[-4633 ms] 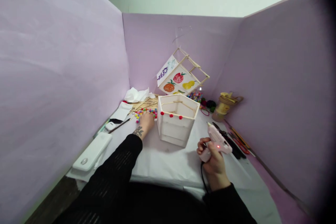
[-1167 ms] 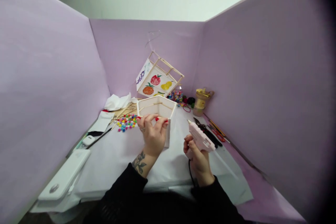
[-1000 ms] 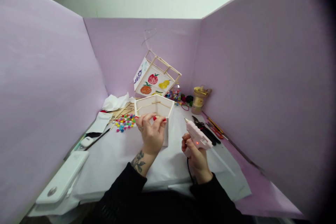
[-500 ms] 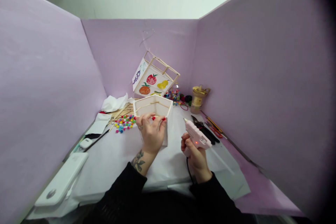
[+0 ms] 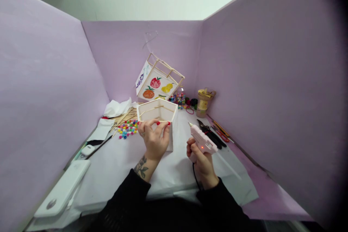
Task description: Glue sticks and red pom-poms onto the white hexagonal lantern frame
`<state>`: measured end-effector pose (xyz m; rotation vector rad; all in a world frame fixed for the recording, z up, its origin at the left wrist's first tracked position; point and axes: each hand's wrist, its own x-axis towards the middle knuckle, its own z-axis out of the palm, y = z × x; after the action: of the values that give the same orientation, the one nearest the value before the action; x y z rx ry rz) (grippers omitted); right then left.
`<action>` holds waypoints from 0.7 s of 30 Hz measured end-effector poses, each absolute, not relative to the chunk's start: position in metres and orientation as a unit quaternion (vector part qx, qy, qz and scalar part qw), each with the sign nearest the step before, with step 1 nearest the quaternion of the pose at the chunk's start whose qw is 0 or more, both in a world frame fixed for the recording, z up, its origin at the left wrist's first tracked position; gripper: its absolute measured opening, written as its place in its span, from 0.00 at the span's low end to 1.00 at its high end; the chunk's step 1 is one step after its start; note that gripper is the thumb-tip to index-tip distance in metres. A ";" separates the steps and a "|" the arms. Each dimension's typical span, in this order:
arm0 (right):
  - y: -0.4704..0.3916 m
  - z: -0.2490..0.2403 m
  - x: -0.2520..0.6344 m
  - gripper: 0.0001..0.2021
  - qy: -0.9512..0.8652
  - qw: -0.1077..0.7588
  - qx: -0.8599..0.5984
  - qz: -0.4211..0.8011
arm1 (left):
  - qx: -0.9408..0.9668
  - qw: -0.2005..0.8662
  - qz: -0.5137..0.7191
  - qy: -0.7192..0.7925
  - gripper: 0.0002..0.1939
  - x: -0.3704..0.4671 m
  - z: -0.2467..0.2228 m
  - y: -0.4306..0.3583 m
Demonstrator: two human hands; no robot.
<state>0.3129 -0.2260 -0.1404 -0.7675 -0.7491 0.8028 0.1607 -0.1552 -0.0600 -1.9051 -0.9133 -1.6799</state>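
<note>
My left hand [image 5: 153, 139] rests on the front rim of a white open-topped lantern frame [image 5: 158, 113] made of sticks and paper, its fingertips pressing among small red pompoms on that rim. My right hand [image 5: 199, 157] grips a pink glue gun [image 5: 202, 140] with a lit red light. The gun's nozzle points up and left, a short way right of the frame. A pile of coloured pompoms [image 5: 126, 129] lies just left of the frame.
A finished lantern with painted fruit [image 5: 156, 81] leans on the back wall. Wooden sticks [image 5: 122, 116], white paper [image 5: 116, 107], a white box [image 5: 63, 188], scissors and cutters [image 5: 213, 132] and a twine spool [image 5: 202, 103] lie around. Purple walls [image 5: 46, 79] enclose the table.
My left hand left the pompom pile and came to the frame's front rim, where it has stayed. The view shifted slightly; the right hand keeps the glue gun in place.
</note>
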 end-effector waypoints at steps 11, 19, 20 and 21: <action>-0.227 -0.138 0.311 0.12 -0.340 0.781 -0.360 0.380 | -0.680 0.219 -0.604 -0.354 0.04 0.168 -0.057 -0.155; -0.228 -0.138 0.310 0.13 -0.336 0.780 -0.363 0.384 | -0.679 0.222 -0.600 -0.359 0.04 0.170 -0.056 -0.153; -0.228 -0.138 0.309 0.14 -0.335 0.780 -0.363 0.384 | -0.680 0.222 -0.599 -0.359 0.03 0.170 -0.056 -0.153; -0.229 -0.137 0.309 0.14 -0.334 0.781 -0.363 0.384 | -0.682 0.222 -0.598 -0.359 0.03 0.171 -0.057 -0.154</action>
<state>0.3088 -0.2286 -0.1374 -0.7838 -0.7214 0.8301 0.1706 -0.1538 -0.0565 -1.8835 -0.9910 -1.6530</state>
